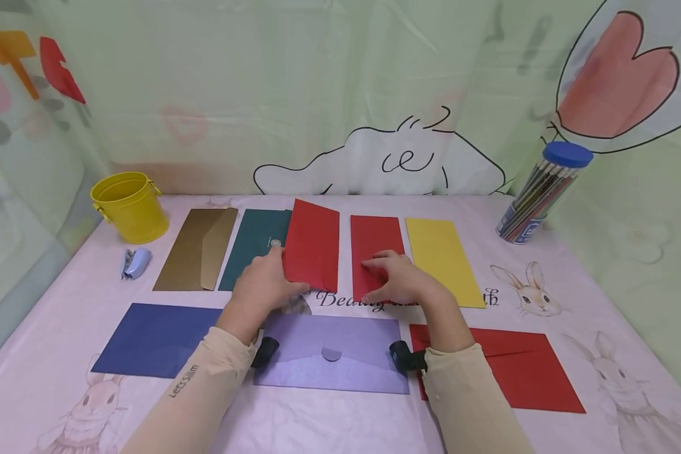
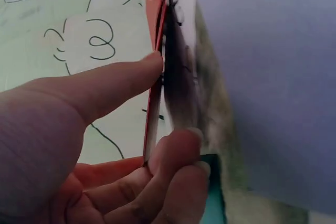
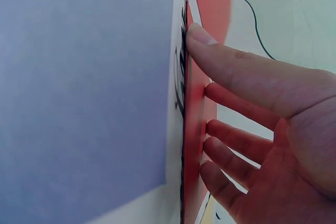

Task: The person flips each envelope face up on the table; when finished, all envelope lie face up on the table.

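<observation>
My left hand pinches a red envelope near its lower left edge, the thumb on one side and fingers on the other. This envelope is lifted at a slant and overlaps the dark green envelope. To the right, a second red envelope lies flat, partly hidden by my right hand. In the right wrist view the fingertips of that hand rest on the red surface, with the thumb at the near edge. A lilac envelope with a round tab lies below both hands.
Gold and yellow envelopes flank the back row. In front lie a blue envelope and a larger red envelope. A yellow bucket, a small light-blue stapler and a tube of pencils stand at the sides.
</observation>
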`<action>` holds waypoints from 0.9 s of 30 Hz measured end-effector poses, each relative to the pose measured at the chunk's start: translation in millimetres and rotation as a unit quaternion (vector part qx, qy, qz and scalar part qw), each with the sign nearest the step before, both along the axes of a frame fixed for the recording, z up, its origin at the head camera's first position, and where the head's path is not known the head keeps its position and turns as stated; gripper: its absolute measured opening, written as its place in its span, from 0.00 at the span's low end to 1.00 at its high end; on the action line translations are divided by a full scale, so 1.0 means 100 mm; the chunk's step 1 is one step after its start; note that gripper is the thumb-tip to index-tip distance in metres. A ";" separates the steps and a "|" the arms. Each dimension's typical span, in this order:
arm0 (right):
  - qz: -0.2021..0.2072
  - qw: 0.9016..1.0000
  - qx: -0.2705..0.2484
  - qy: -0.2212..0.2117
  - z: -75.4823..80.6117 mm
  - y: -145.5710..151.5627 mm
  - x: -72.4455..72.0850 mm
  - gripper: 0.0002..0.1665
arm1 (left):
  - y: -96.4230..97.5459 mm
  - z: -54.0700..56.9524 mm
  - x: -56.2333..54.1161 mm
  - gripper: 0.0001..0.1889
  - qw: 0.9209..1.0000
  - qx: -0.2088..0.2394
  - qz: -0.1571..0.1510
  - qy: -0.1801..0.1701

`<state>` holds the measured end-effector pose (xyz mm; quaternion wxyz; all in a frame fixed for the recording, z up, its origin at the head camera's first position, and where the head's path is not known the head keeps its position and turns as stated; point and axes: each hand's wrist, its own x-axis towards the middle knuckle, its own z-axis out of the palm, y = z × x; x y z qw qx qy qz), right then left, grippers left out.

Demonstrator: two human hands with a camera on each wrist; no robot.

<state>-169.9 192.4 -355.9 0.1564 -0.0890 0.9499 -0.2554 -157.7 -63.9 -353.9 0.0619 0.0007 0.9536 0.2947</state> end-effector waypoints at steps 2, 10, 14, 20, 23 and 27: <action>-0.001 1.000 -0.001 0.002 0.00 0.00 0.00 0.47 | 0.00 -0.03 -0.01 0.38 1.000 -0.012 -0.005 -0.010; 0.000 1.000 0.005 0.008 0.00 0.01 0.00 0.47 | -0.02 -0.10 -0.01 0.37 0.999 -0.020 -0.017 -0.021; -0.004 1.000 0.006 0.010 -0.01 0.01 0.00 0.47 | -0.03 -0.12 -0.02 0.37 0.999 -0.010 -0.020 -0.028; -0.009 1.000 0.008 0.012 -0.02 0.01 -0.01 0.47 | -0.02 -0.14 -0.02 0.39 0.999 0.001 -0.023 -0.033; -0.009 1.000 0.009 0.013 -0.02 0.01 -0.01 0.47 | -0.02 -0.13 -0.01 0.39 0.999 0.000 -0.026 -0.033; -0.010 1.000 0.010 0.013 -0.01 0.00 -0.01 0.47 | -0.02 -0.12 -0.01 0.40 0.999 0.000 -0.027 -0.032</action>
